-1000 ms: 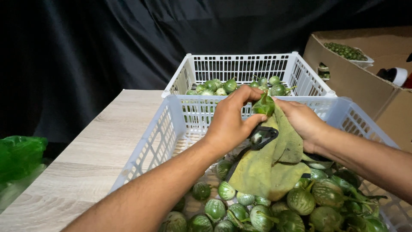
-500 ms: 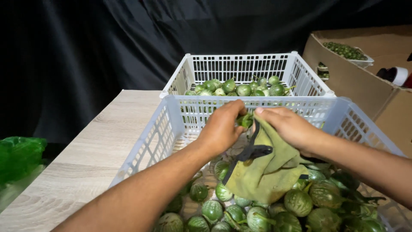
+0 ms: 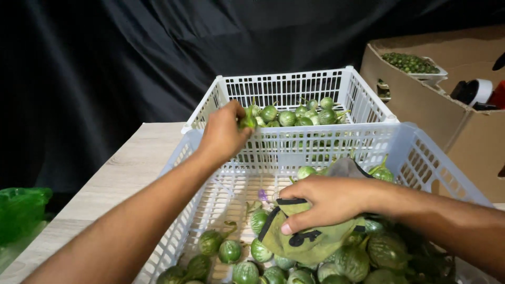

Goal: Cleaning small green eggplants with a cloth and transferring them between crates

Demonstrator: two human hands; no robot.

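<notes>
My left hand [image 3: 223,134] is raised over the near edge of the far white basket [image 3: 286,87] and pinches a small round green eggplant [image 3: 247,122]. That basket holds several more green eggplants [image 3: 294,114]. My right hand [image 3: 329,202] rests low in the near white basket [image 3: 421,158], gripping an olive-green cloth [image 3: 307,239] with black trim. Several round striped green eggplants [image 3: 231,251] lie around and under the cloth.
Both baskets stand on a light wooden table [image 3: 105,184]. A cardboard box [image 3: 421,100] at the right holds a white tray of small green fruit [image 3: 410,63]. A green plastic bag [image 3: 21,210] sits at the left edge. Black cloth hangs behind.
My left hand has drawn away from the right and moved up and left over the far basket with an eggplant. My right hand has dropped into the near basket with the cloth.
</notes>
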